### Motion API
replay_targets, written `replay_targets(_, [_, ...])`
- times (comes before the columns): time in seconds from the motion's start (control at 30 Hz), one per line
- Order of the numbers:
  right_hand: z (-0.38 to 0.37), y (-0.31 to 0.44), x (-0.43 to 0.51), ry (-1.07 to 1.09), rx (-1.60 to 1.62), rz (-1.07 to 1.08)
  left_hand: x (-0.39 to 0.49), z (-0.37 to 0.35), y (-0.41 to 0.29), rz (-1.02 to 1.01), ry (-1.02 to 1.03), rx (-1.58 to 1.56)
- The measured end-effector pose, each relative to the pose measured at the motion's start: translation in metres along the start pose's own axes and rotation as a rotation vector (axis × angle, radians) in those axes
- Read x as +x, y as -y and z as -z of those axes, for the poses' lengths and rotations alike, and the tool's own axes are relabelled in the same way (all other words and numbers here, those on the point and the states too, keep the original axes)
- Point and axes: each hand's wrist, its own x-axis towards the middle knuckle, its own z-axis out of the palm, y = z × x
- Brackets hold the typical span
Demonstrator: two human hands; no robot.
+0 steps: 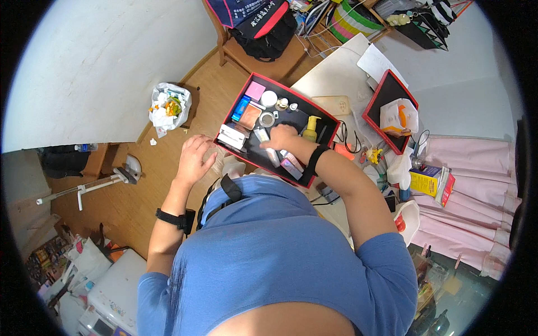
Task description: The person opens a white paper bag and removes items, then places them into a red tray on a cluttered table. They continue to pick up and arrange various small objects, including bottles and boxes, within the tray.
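Observation:
A red-rimmed black box [297, 93] lies in front of me with cosmetics inside. My right hand [282, 136] reaches into its middle, fingers bent down by a clear tube [272, 156]; whether it grips anything is hidden. My left hand [196, 158] is beside the box's left corner, fingers apart, holding nothing. In the box are a pink square box [254, 90], a white-lidded jar [269, 98], a blue packet [241, 108], an orange-brown compact [250, 116], a round clear-lidded jar [267, 119], white cartons [232, 136], small bottles [282, 103] and a yellow pump bottle [310, 128].
A red-edged box lid [391, 75] holding a white paper bag [399, 117] lies on the table [336, 69] at right, near a phone case [332, 105] and a black cable [351, 138]. A chair [252, 54] with bags stands beyond. A lined trash bin [170, 107] is at left.

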Motion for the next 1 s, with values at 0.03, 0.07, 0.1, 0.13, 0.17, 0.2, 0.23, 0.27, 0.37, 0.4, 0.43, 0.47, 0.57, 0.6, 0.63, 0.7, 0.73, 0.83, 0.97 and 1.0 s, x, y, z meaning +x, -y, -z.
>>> replay_targets(0.03, [-0.006,0.000,-0.004,0.045,0.007,0.019,0.001,-0.001,-0.001,-0.001,0.001,-0.001])
replay_targets(0.07, [-0.014,0.000,-0.007,0.056,0.014,0.029,0.002,-0.001,-0.001,0.000,0.002,-0.004])
replay_targets(0.1, [-0.021,-0.002,-0.009,0.054,0.029,0.053,0.002,-0.001,-0.002,-0.007,0.003,-0.004])
replay_targets(0.13, [-0.027,-0.003,-0.007,0.056,0.110,0.030,0.003,-0.001,-0.003,-0.011,0.004,-0.007])
replay_targets(0.17, [-0.032,-0.004,-0.004,0.058,0.191,0.007,0.003,-0.001,-0.003,-0.013,0.004,-0.012])
replay_targets(0.2, [-0.036,-0.007,-0.002,0.071,0.263,-0.031,0.004,0.000,-0.003,-0.014,0.000,-0.008])
replay_targets(0.23, [-0.037,-0.012,0.001,0.125,0.383,-0.009,0.005,0.000,-0.004,-0.015,-0.004,-0.008])
replay_targets(0.27, [-0.036,-0.019,0.004,0.191,0.496,-0.003,0.005,0.000,-0.004,-0.017,-0.007,-0.010])
replay_targets(0.37, [-0.027,-0.049,-0.003,0.270,0.944,0.065,0.006,0.001,-0.002,-0.011,-0.005,-0.014])
replay_targets(0.4, [-0.021,-0.061,-0.008,0.257,0.953,0.094,0.006,0.001,-0.002,-0.013,-0.004,-0.013])
replay_targets(0.43, [-0.013,-0.073,-0.013,0.255,0.971,0.125,0.005,0.001,-0.002,-0.012,-0.006,-0.014])
replay_targets(0.47, [-0.005,-0.084,-0.019,0.127,0.807,0.172,0.005,0.001,-0.002,-0.010,-0.009,-0.020])
replay_targets(0.57, [0.017,-0.118,-0.042,-0.149,0.400,0.337,0.007,0.000,-0.002,-0.023,-0.009,-0.019])
replay_targets(0.6, [0.022,-0.124,-0.049,-0.172,0.357,0.345,0.008,0.000,-0.003,-0.035,-0.007,-0.017])
replay_targets(0.63, [0.027,-0.129,-0.056,-0.218,0.338,0.398,0.009,0.000,-0.004,-0.045,-0.005,-0.019])
replay_targets(0.7, [0.036,-0.134,-0.070,-0.254,0.315,0.388,0.013,0.000,-0.006,-0.063,-0.004,-0.024])
replay_targets(0.73, [0.041,-0.133,-0.076,-0.246,0.290,0.344,0.015,0.000,-0.008,-0.072,-0.005,-0.028])
replay_targets(0.83, [0.061,-0.122,-0.090,-0.274,-0.077,0.097,0.023,0.000,-0.012,-0.095,-0.008,-0.033])
replay_targets(0.97, [0.084,-0.093,-0.107,-0.276,-0.218,-0.063,0.028,0.001,-0.015,-0.112,-0.009,-0.031])
replay_targets(1.0, [0.088,-0.087,-0.110,-0.261,-0.247,-0.089,0.029,0.001,-0.015,-0.115,-0.009,-0.031])
